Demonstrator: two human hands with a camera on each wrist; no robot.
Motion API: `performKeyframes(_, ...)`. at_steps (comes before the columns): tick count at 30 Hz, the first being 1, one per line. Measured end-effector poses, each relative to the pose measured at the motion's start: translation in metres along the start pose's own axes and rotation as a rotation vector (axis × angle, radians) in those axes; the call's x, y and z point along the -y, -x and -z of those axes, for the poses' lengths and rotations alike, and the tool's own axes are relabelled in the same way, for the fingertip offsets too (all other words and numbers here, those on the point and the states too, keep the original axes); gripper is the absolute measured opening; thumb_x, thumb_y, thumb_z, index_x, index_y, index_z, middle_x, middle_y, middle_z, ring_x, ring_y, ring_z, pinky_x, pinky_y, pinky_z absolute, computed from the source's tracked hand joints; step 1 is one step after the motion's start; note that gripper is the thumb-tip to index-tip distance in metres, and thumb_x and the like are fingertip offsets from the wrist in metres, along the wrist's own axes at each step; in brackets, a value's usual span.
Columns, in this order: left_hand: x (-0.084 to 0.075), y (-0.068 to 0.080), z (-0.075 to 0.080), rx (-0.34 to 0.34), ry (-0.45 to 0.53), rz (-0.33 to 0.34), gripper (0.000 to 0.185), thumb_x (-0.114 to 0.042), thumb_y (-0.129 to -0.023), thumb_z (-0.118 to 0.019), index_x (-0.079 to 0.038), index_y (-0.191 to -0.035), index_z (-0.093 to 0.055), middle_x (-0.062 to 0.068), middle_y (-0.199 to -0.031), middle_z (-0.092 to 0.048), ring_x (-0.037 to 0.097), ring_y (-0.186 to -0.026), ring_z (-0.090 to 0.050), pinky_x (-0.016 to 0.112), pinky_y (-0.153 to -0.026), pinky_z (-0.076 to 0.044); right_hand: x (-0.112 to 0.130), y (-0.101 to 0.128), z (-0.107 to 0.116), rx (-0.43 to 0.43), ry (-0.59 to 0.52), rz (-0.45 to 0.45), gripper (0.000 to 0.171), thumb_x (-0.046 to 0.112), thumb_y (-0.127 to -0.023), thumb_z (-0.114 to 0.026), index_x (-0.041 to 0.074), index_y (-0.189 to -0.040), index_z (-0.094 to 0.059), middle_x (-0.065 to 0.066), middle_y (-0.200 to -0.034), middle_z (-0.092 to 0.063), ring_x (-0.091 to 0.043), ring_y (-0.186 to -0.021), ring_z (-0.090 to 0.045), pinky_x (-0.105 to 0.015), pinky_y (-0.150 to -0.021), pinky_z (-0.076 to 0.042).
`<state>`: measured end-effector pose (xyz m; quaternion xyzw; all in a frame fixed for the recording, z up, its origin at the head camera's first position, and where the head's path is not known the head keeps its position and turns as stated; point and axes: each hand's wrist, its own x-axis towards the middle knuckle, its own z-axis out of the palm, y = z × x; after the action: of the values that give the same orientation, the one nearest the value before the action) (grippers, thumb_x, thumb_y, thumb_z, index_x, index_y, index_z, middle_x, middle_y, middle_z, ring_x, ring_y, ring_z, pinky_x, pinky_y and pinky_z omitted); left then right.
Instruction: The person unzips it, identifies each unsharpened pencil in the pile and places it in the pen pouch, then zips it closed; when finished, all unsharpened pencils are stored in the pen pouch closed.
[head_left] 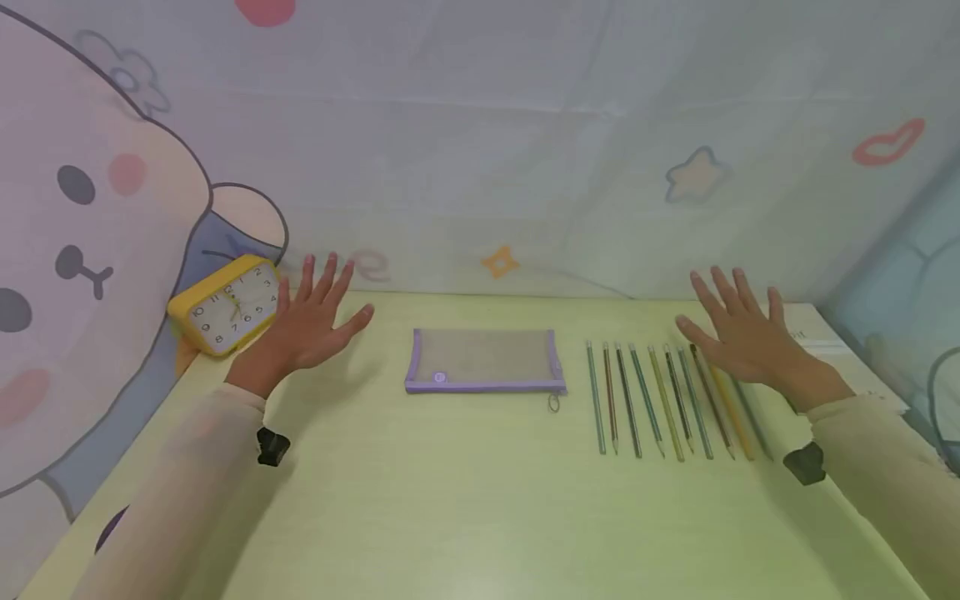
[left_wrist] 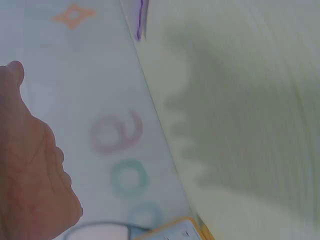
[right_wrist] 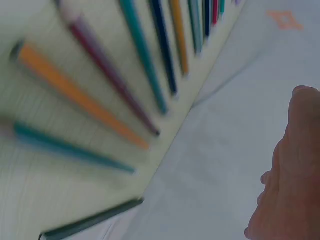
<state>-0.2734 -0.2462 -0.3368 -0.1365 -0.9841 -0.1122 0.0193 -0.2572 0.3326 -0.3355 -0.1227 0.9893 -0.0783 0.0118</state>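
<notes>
Both hands are held up over the table with fingers spread and nothing in them. The left hand (head_left: 306, 329) is beside the yellow alarm clock (head_left: 228, 304), and its shadow falls on the tabletop in the left wrist view. Over the far ends of the rightmost pencils hovers the right hand (head_left: 750, 342). A row of several pencils (head_left: 656, 404) in various colours lies on the table, roughly side by side; the right wrist view shows an orange pencil (right_wrist: 82, 97) and others close up. Left of them lies a flat mesh pencil case (head_left: 483, 358) with purple edging and a zipper ring.
White books or papers (head_left: 832, 350) lie at the right, partly behind the right hand. A printed cloth (head_left: 480, 167) hangs along the table's back edge. At the far right a dark curved line (head_left: 933, 400) shows. A dark purple thing (head_left: 111, 527) peeks from beside the left sleeve.
</notes>
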Motion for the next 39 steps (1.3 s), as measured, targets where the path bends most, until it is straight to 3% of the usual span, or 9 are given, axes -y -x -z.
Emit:
performKeyframes(6, -0.047, -0.006, -0.014, 0.061, -0.012, -0.134, 0.085, -0.073, -0.099, -0.022, -0.026, -0.163, 0.009, 0.003, -0.170, 0.017, 0.031, -0.156, 0.024, 0.065, -0.121, 0.013, 0.048, 0.002, -0.014, -0.011, 0.033, 0.127, 0.079, 0.059, -0.105, -0.030, 0.018, -0.164, 0.004, -0.017, -0.170, 0.010, -0.042, -0.156, 0.017, -0.076, -0.113, 0.010)
performKeyframes(10, -0.079, -0.004, -0.026, 0.120, 0.023, -0.222, 0.085, -0.074, -0.098, -0.026, -0.030, -0.163, 0.008, 0.002, -0.172, 0.009, 0.030, -0.158, 0.016, 0.060, -0.125, 0.006, 0.070, 0.004, -0.026, 0.004, -0.002, 0.202, 0.078, 0.058, -0.105, -0.034, 0.021, -0.165, 0.000, -0.013, -0.171, 0.006, -0.040, -0.157, 0.012, -0.072, -0.117, 0.008)
performKeyframes(15, -0.127, -0.009, -0.039, 0.178, 0.207, -0.259, 0.092, -0.078, -0.092, -0.041, -0.031, -0.164, -0.010, 0.005, -0.171, -0.015, 0.028, -0.158, -0.016, 0.055, -0.125, -0.021, 0.081, 0.001, -0.032, 0.036, -0.098, 0.297, 0.083, 0.056, -0.101, -0.050, 0.021, -0.165, -0.010, -0.013, -0.172, -0.006, -0.039, -0.158, -0.003, -0.064, -0.123, -0.009)
performKeyframes(19, -0.164, -0.016, -0.053, 0.173, 0.329, -0.313, 0.082, -0.066, -0.088, -0.062, -0.013, -0.149, -0.049, 0.010, -0.145, -0.056, 0.027, -0.133, -0.055, 0.047, -0.106, -0.047, 0.089, -0.004, -0.036, 0.077, -0.120, 0.380, 0.085, 0.053, -0.096, -0.060, 0.016, -0.163, -0.023, -0.014, -0.170, -0.018, -0.039, -0.153, -0.028, -0.059, -0.117, -0.033)
performKeyframes(22, -0.185, -0.021, -0.065, 0.168, 0.371, -0.356, 0.053, -0.049, -0.088, -0.073, -0.005, -0.117, -0.073, 0.009, -0.110, -0.075, 0.019, -0.097, -0.069, 0.034, -0.085, -0.056, 0.097, -0.008, -0.042, 0.064, -0.114, 0.461, 0.073, 0.042, -0.096, -0.066, 0.011, -0.156, -0.039, -0.016, -0.163, -0.036, -0.037, -0.143, -0.046, -0.053, -0.109, -0.045)
performKeyframes(26, -0.203, -0.023, -0.077, 0.200, 0.389, -0.294, 0.027, -0.033, -0.087, -0.079, -0.006, -0.085, -0.081, 0.002, -0.076, -0.077, 0.006, -0.060, -0.060, 0.021, -0.058, -0.052, 0.106, -0.014, -0.050, 0.039, -0.101, 0.549, 0.053, 0.024, -0.095, -0.070, 0.006, -0.143, -0.057, -0.015, -0.150, -0.054, -0.035, -0.135, -0.056, -0.048, -0.106, -0.050)
performKeyframes(29, -0.212, -0.025, -0.085, 0.220, 0.381, -0.226, 0.027, -0.027, -0.086, -0.080, -0.006, -0.069, -0.079, -0.003, -0.057, -0.066, 0.002, -0.047, -0.048, 0.016, -0.046, -0.041, 0.113, -0.019, -0.057, 0.032, -0.086, 0.599, 0.045, 0.016, -0.094, -0.071, 0.004, -0.137, -0.063, -0.016, -0.144, -0.059, -0.035, -0.134, -0.057, -0.048, -0.107, -0.049)
performKeyframes(34, -0.225, -0.029, -0.095, 0.222, 0.360, -0.163, 0.047, -0.024, -0.084, -0.080, -0.011, -0.047, -0.055, -0.009, -0.042, -0.038, 0.003, -0.042, -0.031, 0.016, -0.041, -0.026, 0.119, -0.025, -0.068, 0.024, -0.097, 0.692, 0.035, 0.008, -0.095, -0.067, 0.002, -0.130, -0.068, -0.018, -0.137, -0.064, -0.036, -0.128, -0.061, -0.047, -0.105, -0.050)
performKeyframes(39, -0.235, -0.029, -0.097, 0.200, 0.379, -0.070, 0.053, -0.017, -0.081, -0.080, -0.017, -0.047, -0.039, -0.009, -0.043, -0.034, 0.004, -0.042, -0.029, 0.017, -0.040, -0.026, 0.121, -0.028, -0.074, -0.029, -0.070, 0.735, 0.030, 0.008, -0.095, -0.067, 0.002, -0.125, -0.071, -0.016, -0.129, -0.069, -0.031, -0.122, -0.066, -0.043, -0.103, -0.053)
